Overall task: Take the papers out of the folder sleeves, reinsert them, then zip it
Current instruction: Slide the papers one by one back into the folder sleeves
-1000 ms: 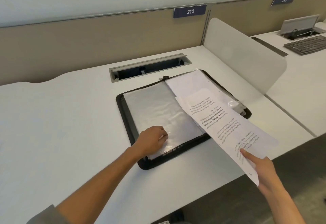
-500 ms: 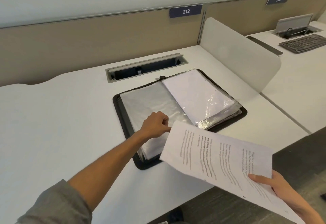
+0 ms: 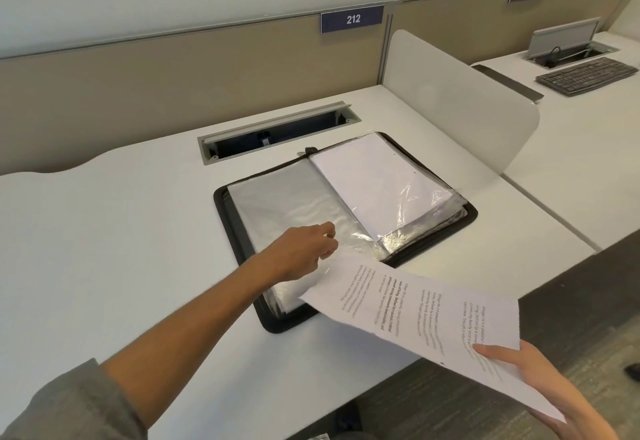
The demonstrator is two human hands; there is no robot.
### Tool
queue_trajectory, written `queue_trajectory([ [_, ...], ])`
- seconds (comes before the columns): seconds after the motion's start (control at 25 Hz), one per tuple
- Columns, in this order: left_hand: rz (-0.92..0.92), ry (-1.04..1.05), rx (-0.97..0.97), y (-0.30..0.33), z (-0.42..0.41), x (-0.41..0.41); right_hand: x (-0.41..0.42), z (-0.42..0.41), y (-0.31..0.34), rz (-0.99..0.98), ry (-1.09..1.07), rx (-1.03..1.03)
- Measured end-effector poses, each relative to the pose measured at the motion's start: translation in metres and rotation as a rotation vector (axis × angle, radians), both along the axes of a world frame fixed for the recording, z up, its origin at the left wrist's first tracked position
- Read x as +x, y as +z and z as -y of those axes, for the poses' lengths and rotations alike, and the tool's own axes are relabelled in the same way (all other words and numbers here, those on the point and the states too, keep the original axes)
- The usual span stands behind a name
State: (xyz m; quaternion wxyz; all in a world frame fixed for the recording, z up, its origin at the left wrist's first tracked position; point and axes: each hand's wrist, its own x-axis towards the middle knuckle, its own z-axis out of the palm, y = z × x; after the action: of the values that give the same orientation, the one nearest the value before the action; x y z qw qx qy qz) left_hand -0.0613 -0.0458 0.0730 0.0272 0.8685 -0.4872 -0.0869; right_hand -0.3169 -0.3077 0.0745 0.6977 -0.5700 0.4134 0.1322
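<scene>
Right hand (image 3: 540, 380), nearest: grips a printed paper (image 3: 422, 318) by its near corner, held above the desk (image 3: 104, 249) edge. Left hand (image 3: 304, 249): fingers curled, pinching the clear sleeve (image 3: 298, 204) of the folder (image 3: 221, 204), which lies unzipped on the desk; behind it a cable slot (image 3: 277, 134).

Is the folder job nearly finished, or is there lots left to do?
Not nearly. Done: one printed paper is out of the folder. In hand: the right hand holds that paper by its near end, and the left hand pinches the edge of a clear sleeve. Left: the right-side sleeves look full, and the folder lies open, unzipped.
</scene>
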Motion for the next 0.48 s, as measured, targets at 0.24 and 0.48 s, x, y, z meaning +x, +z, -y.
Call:
queue_trajectory([
  [0.24,0.101,0.01,0.179,0.003,-0.018,-0.007,-0.004,-0.013,-0.012,0.071,-0.231,0.048],
  [0.48,0.144,0.007,0.181,0.004,-0.033,-0.012,-0.013,-0.026,-0.034,0.033,-0.359,0.072],
])
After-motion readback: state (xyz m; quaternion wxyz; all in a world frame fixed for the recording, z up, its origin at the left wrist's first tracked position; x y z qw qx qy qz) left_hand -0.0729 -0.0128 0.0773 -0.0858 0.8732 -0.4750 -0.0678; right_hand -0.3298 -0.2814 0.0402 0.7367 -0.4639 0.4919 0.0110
